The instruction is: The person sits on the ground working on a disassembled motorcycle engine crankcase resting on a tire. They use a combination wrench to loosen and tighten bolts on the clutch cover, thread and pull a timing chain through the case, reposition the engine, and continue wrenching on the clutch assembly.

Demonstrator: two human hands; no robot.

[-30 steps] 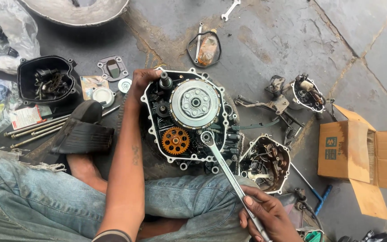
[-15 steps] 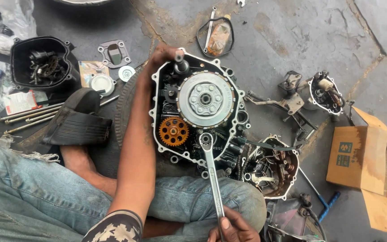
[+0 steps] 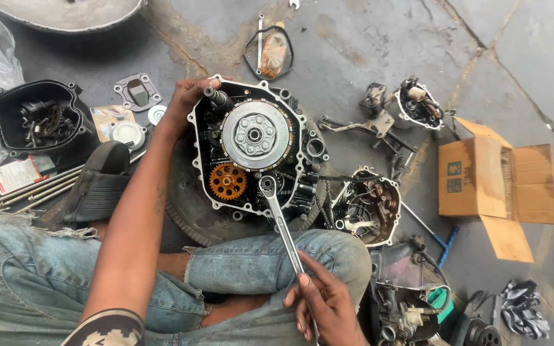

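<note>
Below the clutch (image 3: 254,135), I'm gripping the stiff ring spanner (image 3: 281,225) by its shaft, right hand (image 3: 324,305) closed; my left hand (image 3: 184,102) is clasping the heavy engine case (image 3: 203,163) rim.

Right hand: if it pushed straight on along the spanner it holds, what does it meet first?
The right hand points up the spanner toward the engine case. First contact is probably the fitting under the spanner's ring end, just below the clutch plate; depth unclear.
</note>
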